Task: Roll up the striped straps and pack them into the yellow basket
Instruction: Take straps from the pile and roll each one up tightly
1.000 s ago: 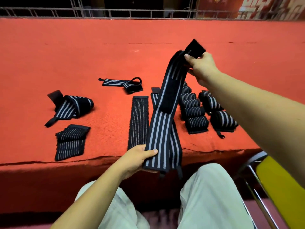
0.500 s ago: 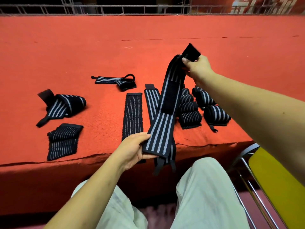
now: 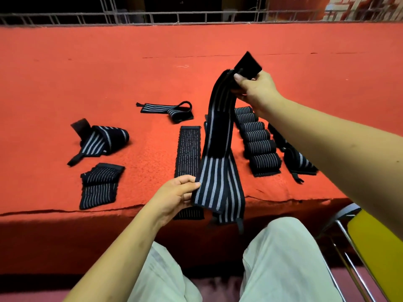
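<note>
The red desk (image 3: 87,73) is wide. One long strap (image 3: 218,153) is held up over its near edge. The strap runs from low and near to high and far. The right hand (image 3: 255,88) pinches the top end. The left hand (image 3: 174,197) fingers grip the bottom end. Small rolls (image 3: 259,144) sit just to the right.

Black white-striped strap (image 3: 218,171) stretched taut, slanting above loose and rolled straps (image 3: 261,147).
</note>
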### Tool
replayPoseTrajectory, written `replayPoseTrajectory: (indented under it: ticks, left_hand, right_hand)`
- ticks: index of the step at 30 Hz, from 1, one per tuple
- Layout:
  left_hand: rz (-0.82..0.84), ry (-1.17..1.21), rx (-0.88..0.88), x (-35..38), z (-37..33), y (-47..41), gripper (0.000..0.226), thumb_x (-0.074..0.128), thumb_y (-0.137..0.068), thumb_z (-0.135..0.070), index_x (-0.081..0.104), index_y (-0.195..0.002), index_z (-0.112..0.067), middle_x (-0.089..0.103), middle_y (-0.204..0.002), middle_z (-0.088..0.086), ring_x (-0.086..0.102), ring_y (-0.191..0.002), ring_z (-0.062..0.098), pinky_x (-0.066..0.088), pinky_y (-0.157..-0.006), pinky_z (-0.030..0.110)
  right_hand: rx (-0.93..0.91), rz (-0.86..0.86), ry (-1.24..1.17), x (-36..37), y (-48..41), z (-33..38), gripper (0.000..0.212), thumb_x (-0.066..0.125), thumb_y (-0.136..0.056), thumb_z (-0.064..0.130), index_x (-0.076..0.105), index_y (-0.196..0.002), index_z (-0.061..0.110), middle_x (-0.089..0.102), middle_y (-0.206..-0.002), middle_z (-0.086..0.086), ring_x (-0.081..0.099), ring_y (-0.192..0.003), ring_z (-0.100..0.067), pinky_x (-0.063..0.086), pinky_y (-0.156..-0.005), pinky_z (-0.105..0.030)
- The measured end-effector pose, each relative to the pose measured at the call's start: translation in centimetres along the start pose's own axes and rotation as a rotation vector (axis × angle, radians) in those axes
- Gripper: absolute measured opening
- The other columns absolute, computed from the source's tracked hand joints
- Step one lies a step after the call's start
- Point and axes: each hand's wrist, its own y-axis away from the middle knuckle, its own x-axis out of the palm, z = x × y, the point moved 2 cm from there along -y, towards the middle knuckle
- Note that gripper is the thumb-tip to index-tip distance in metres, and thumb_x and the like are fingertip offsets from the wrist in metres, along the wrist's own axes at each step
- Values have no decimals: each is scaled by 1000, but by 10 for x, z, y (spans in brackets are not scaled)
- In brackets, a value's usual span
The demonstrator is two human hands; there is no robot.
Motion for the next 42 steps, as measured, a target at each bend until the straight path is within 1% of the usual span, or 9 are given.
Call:
replayPoseTrajectory:
  ticks: [6,11,15,19,21,27,33,38,42]
  left_hand:
    - [-23,253,88,-41,-27,11,35,49,-96,-24,61,-65,-13,60,-78,6,62,-79,18,49,-82,38]
    - [-480,50,247,-95,-55,9,64,47,-101,-34,44,-39,-17,54,-46,5,51,-39,16,42,-40,21]
    - [-652,15,499,-127,-82,17,67,49,-101,-35,30,-38,-22,33,-34,2,26,-30,17,18,-38,24]
    - [-361,176,688,-128,-103,17,37,72,-80,-58,67,-68,-24,67,-71,0,62,-69,16,46,-69,31]
    - [-65,185,490,-112,-98,15,69,83,-59,-66,74,-109,-19,72,-116,4,67,-110,18,52,-95,34]
    - [248,220,270,-95,-69,14,80,95,-54,-45,68,-120,-8,70,-119,13,69,-107,23,53,-100,39]
    - [-29,108,243,-117,-71,11,27,65,-81,-3,65,-107,-7,74,-83,7,69,-64,15,57,-57,25]
    - [-212,-318,89,-148,-54,-17,16,64,-93,-6,66,-109,-10,77,-100,9,73,-92,22,57,-88,38]
    - [-444,-778,144,-164,-38,-38,19,69,-91,-21,56,-105,-19,71,-81,-8,65,-73,3,49,-76,33]
  right_hand:
    - [260,264,-270,57,23,24,1,60,-97,15,60,-97,15,69,-89,-6,69,-77,-21,56,-79,-35]
    - [394,513,-435,111,55,54,22,72,-85,18,51,-78,18,48,-66,3,46,-56,-11,46,-64,-27]
    - [456,683,-605,142,64,75,16,43,-85,1,46,-71,9,47,-70,-7,51,-67,-20,52,-66,-28]
    - [405,873,-491,164,63,82,21,44,-79,-9,55,-91,3,59,-85,-14,60,-73,-25,52,-77,-33]
    - [334,919,-329,171,59,76,28,51,-84,-10,61,-106,4,67,-93,-11,66,-80,-20,54,-83,-31]
    - [199,637,-126,174,27,41,15,61,-88,-10,62,-99,0,68,-89,-15,70,-79,-24,61,-76,-35]
    - [100,370,189,155,-6,-3,23,73,-85,1,64,-104,11,65,-82,-5,65,-57,-6,51,-50,-22]
    - [35,334,520,157,-33,-46,22,80,-82,13,64,-97,8,61,-70,-7,60,-43,-3,43,-38,-19]
    - [126,366,566,187,-65,-89,15,71,-88,3,60,-81,10,59,-72,-15,57,-40,-19,52,-39,-30]
